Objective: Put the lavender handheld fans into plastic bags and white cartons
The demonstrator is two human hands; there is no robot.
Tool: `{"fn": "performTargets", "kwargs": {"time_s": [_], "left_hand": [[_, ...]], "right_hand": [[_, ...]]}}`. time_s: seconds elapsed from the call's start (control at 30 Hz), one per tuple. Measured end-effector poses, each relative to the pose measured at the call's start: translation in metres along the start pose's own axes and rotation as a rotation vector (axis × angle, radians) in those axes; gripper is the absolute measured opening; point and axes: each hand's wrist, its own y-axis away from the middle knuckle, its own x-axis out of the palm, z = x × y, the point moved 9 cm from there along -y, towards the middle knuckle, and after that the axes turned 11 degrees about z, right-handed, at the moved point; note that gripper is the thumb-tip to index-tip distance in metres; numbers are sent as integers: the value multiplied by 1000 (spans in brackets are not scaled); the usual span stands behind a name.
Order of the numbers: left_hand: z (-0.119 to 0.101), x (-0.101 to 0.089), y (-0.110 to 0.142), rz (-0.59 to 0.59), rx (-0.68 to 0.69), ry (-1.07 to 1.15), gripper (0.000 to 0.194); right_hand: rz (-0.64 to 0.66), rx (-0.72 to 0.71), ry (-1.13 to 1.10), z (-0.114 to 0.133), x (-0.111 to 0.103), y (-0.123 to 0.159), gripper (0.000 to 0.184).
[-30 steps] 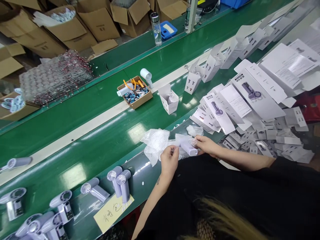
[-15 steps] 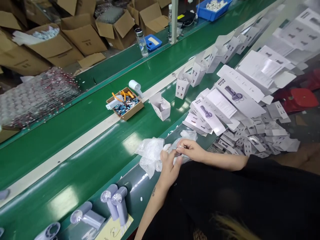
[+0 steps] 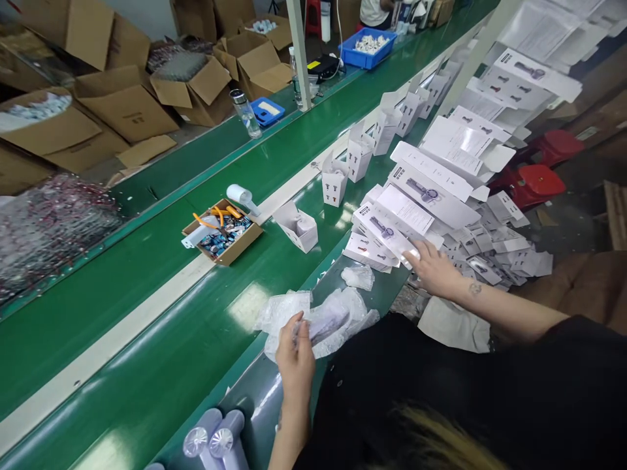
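Note:
My left hand [image 3: 295, 356] is closed on one end of a purple handheld fan [image 3: 329, 321] in a clear plastic bag. Crumpled bubble wrap [image 3: 284, 310] lies under and around the fan on the bench. Farther right, my right hand [image 3: 435, 269] has its fingers on the near end of a flat white fan box [image 3: 385, 230], at the front of a stack; it appears to pinch that end. Two bare purple fans [image 3: 223, 440] lie at the bottom left of the bench.
An open white carton [image 3: 298, 227] with an item inside stands on the green belt [image 3: 171, 339], and several more line the belt beyond. A cardboard tray [image 3: 230, 235] holds small parts and orange-handled pliers. Flattened boxes [image 3: 441, 153] are piled at right, near red stools [image 3: 533, 183].
My hands have parted: the right has moved from the wrapped item to the box stack, while the left keeps hold near the bubble wrap. The view has swung rightward.

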Motion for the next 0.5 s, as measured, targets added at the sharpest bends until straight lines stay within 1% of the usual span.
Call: {"fn": "performTargets", "kwargs": {"time_s": [0.03, 0.07, 0.1, 0.17, 0.2, 0.27, 0.33, 0.43, 0.5], "left_hand": [[0, -7, -3, -12, -19, 34, 28], [2, -13, -5, -27, -40, 81, 28], [5, -17, -8, -42, -66, 147, 29], [12, -20, -11, -57, -120, 318, 32], [15, -21, -12, -65, -140, 409, 34], [19, -25, -10, -96, -160, 546, 35], [21, -38, -6, -161, -155, 601, 36], [21, -72, 5, -303, -129, 562, 35], [17, -98, 13, -405, -89, 515, 33]], "right_hand": [[18, 38, 89, -21, 9, -1, 61], [28, 45, 152, -35, 17, -3, 61], [23, 27, 193, -42, 24, -5, 59], [-33, -33, 210, -41, 27, -8, 49], [-77, -61, 192, -36, 24, -9, 43], [-173, -110, 119, -23, 8, -10, 33], [-268, -161, 22, -8, -17, -12, 27], [-402, -251, -115, 22, -66, -12, 23], [-450, -304, -196, 51, -97, -13, 24]]}}
